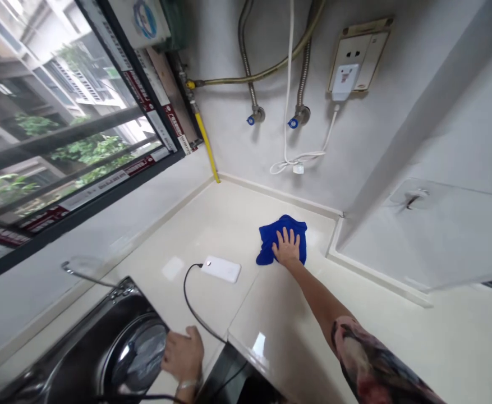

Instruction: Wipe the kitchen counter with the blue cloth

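A crumpled blue cloth (266,249) lies on the pale, glossy countertop (212,219), close to the wall. Spread out flat on top of it, my right hand (286,247) presses the cloth with fingers apart. My left hand (183,354) is low in the view, beside the near edge of the dark sink (77,348). Its thumb stands away from loosely bent fingers, and no object shows in it. Whether it touches the sink rim I cannot tell. Between the hands lies a white power bank (221,269) with a black cable (191,303) plugged into one end.
A thin faucet (90,276) rises behind the sink. On the wall are two blue-handled valves (299,119), a yellow pipe (206,140) and a socket with a white plug (345,81). A raised ledge (376,278) borders the right side; a window (69,112) fills the left.
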### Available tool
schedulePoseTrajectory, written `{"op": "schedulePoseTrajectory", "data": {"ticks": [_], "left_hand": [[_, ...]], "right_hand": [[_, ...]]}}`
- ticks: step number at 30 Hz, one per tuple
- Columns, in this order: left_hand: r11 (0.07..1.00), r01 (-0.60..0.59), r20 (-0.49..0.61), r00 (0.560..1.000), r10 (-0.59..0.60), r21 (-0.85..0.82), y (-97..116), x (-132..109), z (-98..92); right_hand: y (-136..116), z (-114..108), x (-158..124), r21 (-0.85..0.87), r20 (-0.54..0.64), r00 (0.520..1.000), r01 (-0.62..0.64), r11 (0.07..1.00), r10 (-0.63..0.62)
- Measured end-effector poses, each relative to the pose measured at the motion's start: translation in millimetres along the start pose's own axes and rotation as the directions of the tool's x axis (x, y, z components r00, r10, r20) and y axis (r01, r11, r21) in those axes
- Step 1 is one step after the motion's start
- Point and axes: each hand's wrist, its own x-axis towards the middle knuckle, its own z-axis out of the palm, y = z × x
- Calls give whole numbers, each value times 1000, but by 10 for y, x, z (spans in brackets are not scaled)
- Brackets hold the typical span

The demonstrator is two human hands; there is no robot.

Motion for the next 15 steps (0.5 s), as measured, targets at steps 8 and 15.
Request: {"op": "schedulePoseTrajectory", "data": {"ticks": [8, 15], "left_hand": [[997, 75, 93, 993, -74, -9, 84, -71, -129], [913, 174, -57, 976, -209, -369, 5, 137, -104]], "right_hand": [[83, 25, -119, 212, -3, 993, 113, 971, -115], [422, 386, -1541, 240, -368, 916, 258, 936, -158]]}}
